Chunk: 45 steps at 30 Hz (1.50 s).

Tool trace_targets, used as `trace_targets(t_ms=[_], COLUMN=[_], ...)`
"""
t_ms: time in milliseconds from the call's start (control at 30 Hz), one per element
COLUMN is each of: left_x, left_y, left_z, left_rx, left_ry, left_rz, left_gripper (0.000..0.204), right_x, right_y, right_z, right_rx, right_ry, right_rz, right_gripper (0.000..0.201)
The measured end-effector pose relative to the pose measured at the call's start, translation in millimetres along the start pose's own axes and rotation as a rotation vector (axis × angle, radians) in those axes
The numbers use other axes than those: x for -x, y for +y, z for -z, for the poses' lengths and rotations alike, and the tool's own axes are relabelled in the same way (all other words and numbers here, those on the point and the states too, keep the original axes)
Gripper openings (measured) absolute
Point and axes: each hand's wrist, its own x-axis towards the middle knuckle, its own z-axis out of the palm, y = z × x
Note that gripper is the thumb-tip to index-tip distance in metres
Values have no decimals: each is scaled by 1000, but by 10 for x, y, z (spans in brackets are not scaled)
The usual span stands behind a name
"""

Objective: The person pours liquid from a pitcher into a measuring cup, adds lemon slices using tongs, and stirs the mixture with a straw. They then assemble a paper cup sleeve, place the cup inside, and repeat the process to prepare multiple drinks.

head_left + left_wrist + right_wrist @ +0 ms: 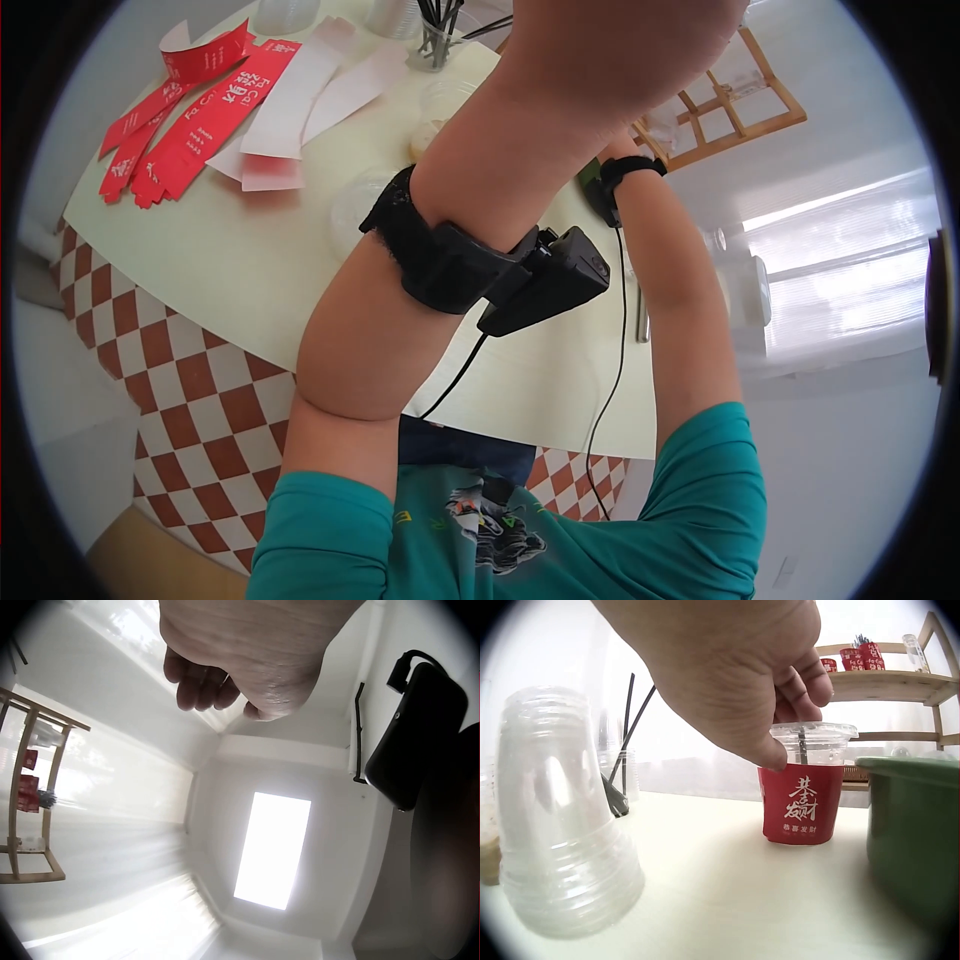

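A lidded clear cup with a red sleeve [801, 806] stands upright on the table in the right wrist view. My right hand [731, 667] grips its upper left side, the thumb in front near the lid and other fingers partly hidden behind. In the head view, the raised left forearm mostly covers my right hand [615, 148]. Raised close to the head camera, my left hand [635, 45] is blurred and cut off at the top. The left wrist view shows that left hand [251, 656] with fingers loosely curled and nothing visible in them.
Stacked clear cups [559, 817] stand left of the red-sleeved cup, a green container [915, 832] right of it. Black straws [437, 30] stand at the table's far side. Red sleeves [215, 120] and pale strips [300, 95] lie far left. A wooden shelf [892, 686] stands behind.
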Motion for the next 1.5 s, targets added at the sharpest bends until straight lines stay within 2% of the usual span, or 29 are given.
trace_targets(t_ms=[133,200,233,267,300,333,367,433,467,500,533,567,633,667,733,867,967,1067,1133,1167,1233,1267,1333,1367,1433,1467,1500], left_x=[-34,-121,-116,-105,-93,-88,-85,-66,-48,-42,-57,-39,19,0,-51,22,3,21,65,63,54,6,-114,-69,53,58,62], left_y=[42,148,121,65,14,-24,-60,-142,-189,-223,-196,-154,-46,-65,-115,-131,-241,-188,-96,-88,-71,-56,-18,-39,-104,-92,-68], left_z=[78,188,171,144,115,91,66,27,37,48,50,63,86,62,0,54,58,23,-24,-25,-13,-10,-16,-43,-102,-82,-49], left_rx=[23,198,197,176,157,161,189,229,284,336,266,268,284,285,60,152,169,189,53,55,101,103,293,295,-17,-16,27], left_ry=[-38,-186,-188,-158,-132,-139,-124,-122,-160,-198,-206,-216,-247,-255,-158,-217,-265,-286,-184,-186,-196,-197,-187,-190,-95,-95,-131], left_rz=[37,299,300,220,144,149,132,119,96,74,42,44,160,163,88,92,2,-7,55,54,101,101,475,475,110,109,116], left_gripper=[23,23,23,23,23,23,22,22,22,21,20,20,20,20,20,21,21,22,22,22,23,23,23,23,23,23,22], right_x=[18,46,70,93,126,163,178,183,225,265,287,286,286,300,333,437,469,428,410,408,415,416,421,442,494,537,581], right_y=[-24,5,-16,-25,-9,8,0,-87,-131,-174,-200,-207,-218,-235,-270,-286,-276,-201,-154,-141,-115,-114,-130,-126,-131,-154,-163], right_z=[62,76,118,168,226,269,263,253,296,345,378,400,422,411,403,505,554,530,569,598,633,637,658,680,757,861,981], right_rx=[6,63,122,120,16,-88,-86,-412,-411,-660,-910,-915,-1017,-1021,-776,-716,-673,-787,-824,-824,-788,-787,-812,-811,-758,-757,-953], right_ry=[-21,4,29,27,101,176,175,207,210,83,-44,-39,-196,-191,-39,-4,-9,54,-33,-30,88,89,127,129,247,247,147], right_rz=[-26,-5,23,22,50,72,60,257,242,245,249,241,221,215,387,392,289,297,242,241,221,219,197,194,169,170,35], right_gripper=[17,17,17,17,19,22,22,33,33,36,40,40,47,47,55,49,48,49,62,62,61,61,58,58,51,51,51])
